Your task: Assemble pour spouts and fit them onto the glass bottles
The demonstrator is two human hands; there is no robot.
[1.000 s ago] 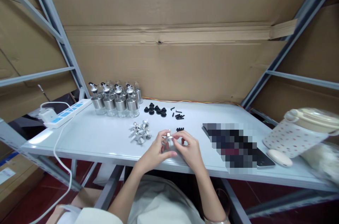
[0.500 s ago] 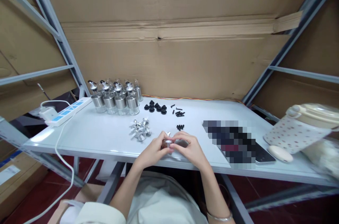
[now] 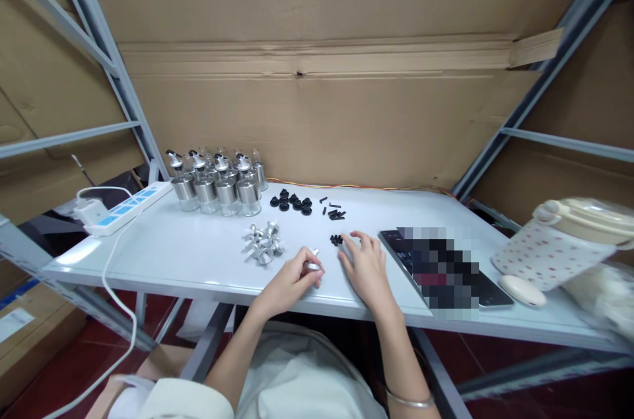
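Observation:
My left hand (image 3: pixel 296 275) is closed around a silver metal pourer top (image 3: pixel 312 266), whose narrow end sticks up past the fingers. Beside it my right hand (image 3: pixel 365 267) rests palm down with its fingers apart, fingertips at a small cluster of black pieces (image 3: pixel 336 240). Whether a fingertip touches one of them I cannot tell. To the left of my hands lies a pile of silver pourer tops (image 3: pixel 263 244). Behind that are several black round caps (image 3: pixel 292 201), and thin black sticks (image 3: pixel 335 214) are scattered to their right.
Glass and steel bottles (image 3: pixel 228 194), several with spouts, stand at the back left. A power strip (image 3: pixel 133 207) lies at the left edge. On the right are a phone (image 3: pixel 495 297), a white oval object (image 3: pixel 523 290) and a dotted container (image 3: pixel 555 240). Cardboard (image 3: pixel 317 121) closes off the back.
My right hand has left the pourer top and moved right, opening over the small black pieces. My left hand keeps its hold in about the same place.

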